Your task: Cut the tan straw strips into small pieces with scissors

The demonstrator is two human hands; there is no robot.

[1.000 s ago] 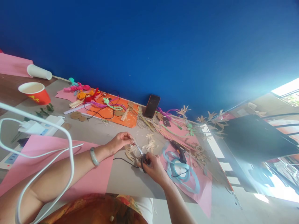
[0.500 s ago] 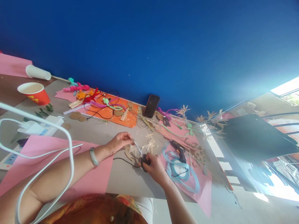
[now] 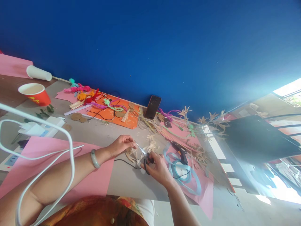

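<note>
A pair of scissors with black handles (image 3: pixel 140 148) is in my right hand (image 3: pixel 158 168), its fingers through the loops and the blades pointing up and left. The tips of the blades reach my left hand (image 3: pixel 123 145), which is closed in a pinch; what lies between its fingertips is too small to make out. Pale dried-leaf pieces (image 3: pixel 150 143) lie on the grey table (image 3: pixel 127 185) just behind the scissors. A black cord (image 3: pixel 127 162) runs on the table beneath my hands.
A phone (image 3: pixel 152 106) leans on the blue wall. To the right are a glue gun (image 3: pixel 180 152), a coiled blue ribbon (image 3: pixel 196 180) and dried stalks. White cables (image 3: pixel 71 157) loop across the left front, near a power strip (image 3: pixel 53 125) and red paper cup (image 3: pixel 41 96).
My right hand has shifted slightly right with the scissors, and the handle loops appear spread wider. My left hand has moved very slightly down and right, still pinched.
</note>
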